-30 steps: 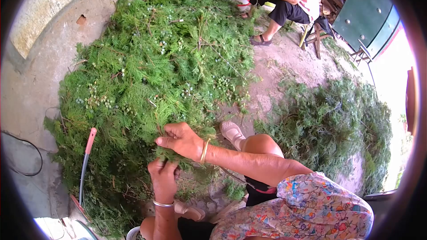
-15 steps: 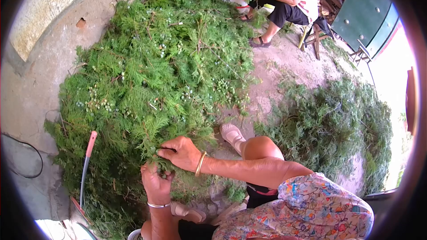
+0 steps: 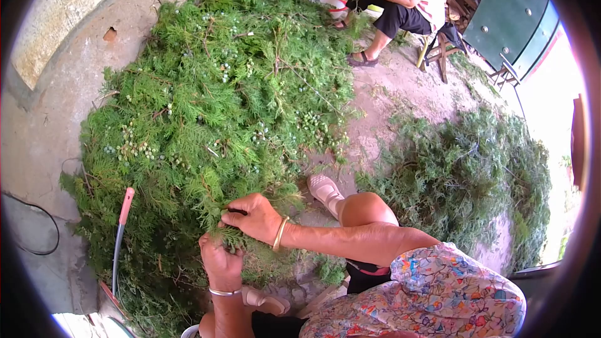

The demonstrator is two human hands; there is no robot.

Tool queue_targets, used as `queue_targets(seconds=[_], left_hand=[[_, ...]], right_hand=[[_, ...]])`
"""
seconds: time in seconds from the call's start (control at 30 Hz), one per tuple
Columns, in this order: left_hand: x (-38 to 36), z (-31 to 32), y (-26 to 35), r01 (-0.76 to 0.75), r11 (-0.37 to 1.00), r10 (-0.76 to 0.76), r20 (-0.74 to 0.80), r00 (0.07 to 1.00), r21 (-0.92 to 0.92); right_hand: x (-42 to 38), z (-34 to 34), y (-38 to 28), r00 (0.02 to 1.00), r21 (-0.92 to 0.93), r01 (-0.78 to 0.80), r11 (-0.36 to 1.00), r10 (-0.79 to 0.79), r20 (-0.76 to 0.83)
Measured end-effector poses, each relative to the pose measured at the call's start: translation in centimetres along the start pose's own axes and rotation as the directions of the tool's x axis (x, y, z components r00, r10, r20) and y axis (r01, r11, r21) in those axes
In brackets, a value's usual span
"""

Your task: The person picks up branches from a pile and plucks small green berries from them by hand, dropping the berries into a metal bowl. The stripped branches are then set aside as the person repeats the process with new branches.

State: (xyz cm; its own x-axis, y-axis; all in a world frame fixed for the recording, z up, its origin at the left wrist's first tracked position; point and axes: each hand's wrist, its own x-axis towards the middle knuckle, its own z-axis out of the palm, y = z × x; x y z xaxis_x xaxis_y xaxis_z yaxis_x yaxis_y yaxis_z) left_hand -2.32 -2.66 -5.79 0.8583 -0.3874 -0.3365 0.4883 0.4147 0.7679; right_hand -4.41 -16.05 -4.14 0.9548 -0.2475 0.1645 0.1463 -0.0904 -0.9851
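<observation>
My right hand (image 3: 258,218), with a gold bangle at its wrist, is closed in a pinch on a green evergreen sprig (image 3: 230,236). Just below it in the view, my left hand (image 3: 220,259), wearing a silver bangle, has its fingers bent round the lower part of the same sprig. The two hands are close together at the near edge of a large heap of cut evergreen branches (image 3: 219,100). Pale bluish-green cones (image 3: 134,147) show among the foliage. Part of the sprig is hidden by my fingers.
A pink-handled tool (image 3: 125,206) leans at the heap's left edge. Another branch pile (image 3: 463,169) lies right. A seated person (image 3: 407,0) handles greenery beside a red-rimmed basin (image 3: 328,1). Behind stands a green metal panel (image 3: 510,19); a wall (image 3: 69,81) borders the left.
The view has shifted slightly. My hands keep nearly the same place, with more of the sprig's fronds showing between them. The other person's raised hand has moved up a little.
</observation>
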Motion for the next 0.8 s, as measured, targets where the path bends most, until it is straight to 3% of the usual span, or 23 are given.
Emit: queue_targets(seconds=[0.03,0.07,0.1,0.17,0.23,0.3,0.33,0.37,0.4,0.43,0.47,0.5,0.57,0.63,0.67,0.8], left_hand=[[-0.2,0.1,-0.1,0.0,1.0,0.0,0.0,1.0,0.0],[-0.5,0.4,-0.2,-0.001,0.998,0.008,-0.115,0.993,0.065],[-0.8,0.7,-0.2,0.007,0.992,0.023,-0.228,0.973,0.129],[-1.3,1.0,0.2,-0.01,0.99,0.034,-0.173,0.984,0.137],[-1.9,1.6,1.0,-0.026,0.989,0.044,-0.117,0.992,0.144],[-2.1,2.3,1.9,-0.141,0.956,0.201,-0.223,0.954,0.258],[-1.1,1.0,1.5,-0.48,0.441,0.558,0.188,0.808,0.758],[-0.1,-0.3,1.1,-0.453,-0.35,0.738,0.539,0.406,0.82],[-0.7,2.1,2.8,-0.516,0.124,0.818,0.206,0.536,0.848],[-1.4,3.5,4.1,-0.487,0.566,0.723,-0.117,0.681,0.665],[-1.9,2.9,4.9,-0.405,0.658,0.629,-0.168,0.759,0.634],[-1.9,2.9,5.1,-0.396,0.657,0.629,-0.178,0.756,0.641],[-2.1,2.9,5.9,-0.415,0.488,0.722,-0.088,0.686,0.768],[-2.5,3.3,6.7,-0.389,0.391,0.639,0.058,0.767,0.834],[-2.6,3.4,6.6,-0.404,0.385,0.6,0.108,0.793,0.83],[-1.5,2.5,4.7,-0.414,0.525,0.47,0.152,0.87,0.743]], right_hand=[[0.1,-0.3,-0.9,0.993,-0.009,-0.119,0.993,0.119,-0.012],[0.1,-0.5,-1.4,0.971,-0.017,-0.237,0.971,0.237,-0.024],[0.1,-0.4,-1.2,0.971,-0.017,-0.237,0.971,0.237,-0.024],[0.1,-0.2,-0.8,0.978,-0.165,-0.174,0.971,0.152,-0.141],[0.1,0.0,-0.6,0.978,-0.181,-0.113,0.977,0.078,-0.194],[0.1,0.0,-0.6,0.969,-0.199,-0.054,0.979,0.003,-0.247],[0.2,-0.1,-0.7,0.979,-0.134,-0.054,0.99,0.026,-0.203],[0.2,-0.1,-0.7,0.987,-0.068,-0.058,0.996,0.046,-0.156],[0.3,-0.2,-0.7,0.987,-0.068,-0.057,0.996,0.046,-0.155],[0.3,-0.2,-0.7,0.99,-0.048,-0.113,0.993,0.108,-0.089],[0.3,-0.1,-0.6,0.985,-0.03,-0.171,0.985,0.17,-0.02],[0.2,-0.1,-0.7,0.984,-0.023,-0.177,0.984,0.177,-0.009],[-0.1,0.3,-0.9,0.994,-0.05,-0.105,0.993,0.104,-0.016],[-0.1,0.0,-2.3,0.955,-0.038,-0.298,0.954,0.298,-0.009],[0.0,-0.2,-2.7,0.912,0.014,-0.41,0.912,0.409,0.034],[0.0,0.6,-0.3,0.973,0.091,-0.227,0.97,0.23,-0.016]])
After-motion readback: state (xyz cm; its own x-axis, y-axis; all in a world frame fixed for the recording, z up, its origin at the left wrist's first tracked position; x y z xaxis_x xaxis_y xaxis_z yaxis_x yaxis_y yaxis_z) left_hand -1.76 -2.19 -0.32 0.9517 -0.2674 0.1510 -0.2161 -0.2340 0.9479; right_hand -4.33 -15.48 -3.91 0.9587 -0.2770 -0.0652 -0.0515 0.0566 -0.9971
